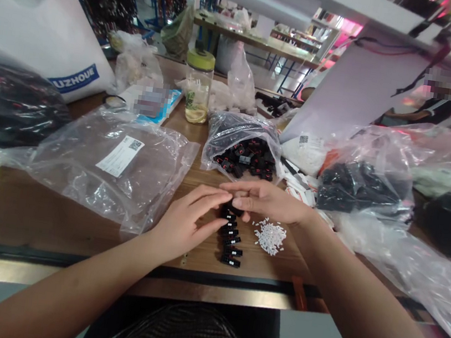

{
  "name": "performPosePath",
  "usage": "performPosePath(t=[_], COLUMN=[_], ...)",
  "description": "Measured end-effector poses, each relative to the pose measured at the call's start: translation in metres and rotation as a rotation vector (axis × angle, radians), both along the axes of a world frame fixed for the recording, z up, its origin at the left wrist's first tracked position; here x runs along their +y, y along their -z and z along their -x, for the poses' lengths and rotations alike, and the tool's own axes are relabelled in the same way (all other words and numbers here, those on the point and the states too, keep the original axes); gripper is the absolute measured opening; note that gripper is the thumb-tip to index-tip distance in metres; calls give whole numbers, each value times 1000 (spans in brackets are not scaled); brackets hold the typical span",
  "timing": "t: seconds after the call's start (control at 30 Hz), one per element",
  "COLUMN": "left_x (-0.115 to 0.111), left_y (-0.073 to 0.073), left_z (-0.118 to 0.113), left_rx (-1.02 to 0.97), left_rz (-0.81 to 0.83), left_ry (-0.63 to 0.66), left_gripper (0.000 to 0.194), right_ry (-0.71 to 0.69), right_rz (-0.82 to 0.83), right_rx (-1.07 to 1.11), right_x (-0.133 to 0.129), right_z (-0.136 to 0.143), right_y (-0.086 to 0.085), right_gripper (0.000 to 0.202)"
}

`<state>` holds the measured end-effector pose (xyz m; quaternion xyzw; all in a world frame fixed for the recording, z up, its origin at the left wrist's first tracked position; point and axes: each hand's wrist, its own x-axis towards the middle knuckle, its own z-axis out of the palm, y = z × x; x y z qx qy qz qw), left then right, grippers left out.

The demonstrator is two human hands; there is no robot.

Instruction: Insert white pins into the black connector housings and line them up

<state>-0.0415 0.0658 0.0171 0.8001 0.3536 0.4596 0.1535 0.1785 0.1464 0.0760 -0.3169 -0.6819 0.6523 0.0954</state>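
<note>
Several black plastic connector housings [233, 242], with white dots on their ends, lie in a row on the brown table. My right hand [273, 201] is closed at the far end of the row, thumb and fingers pinching a black connector housing [236, 210] partly hidden by them. My left hand [186, 222] is beside the row, fingers and thumb apart. Its fingertips come close to the held housing, and its thumb tip is next to the row; contact is unclear. To the right is a pile of small white pieces [270, 237].
Behind my hands stands an open clear bag of black housings [247, 158]. A labelled clear bag [121, 160] spreads at left, and a bottle with a green lid [198, 84] stands farther back. Bags of black parts [368, 186] crowd the right. The table's metal edge [208, 294] runs in front.
</note>
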Motion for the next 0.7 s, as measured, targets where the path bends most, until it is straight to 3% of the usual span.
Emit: performPosePath(t=[0.13, 0.23, 0.33, 0.43, 0.53, 0.7], left_x=[-4, -5, -6, -8, -8, -2], left_y=[3, 1, -8, -16, -15, 4], left_z=[-1, 1, 9, 22, 32, 30], left_rx=[-15, -30, 40, 142, 180, 228], left_rz=[6, 11, 122, 357, 509, 510], left_ry=[72, 71, 31, -44, -73, -32], left_gripper=[33, 22, 14, 14, 18, 12], right_ry=[-32, 14, 202, 452, 443, 366], right_rz=[106, 86, -130, -518, -563, -563], right_rx=[87, 71, -85, -485, -670, -658], right_x=[-18, -26, -26, -21, -20, -26], right_z=[16, 10, -17, -52, -76, -82], right_y=[6, 5, 5, 15, 28, 40], right_gripper=[64, 71, 56, 27, 20, 23])
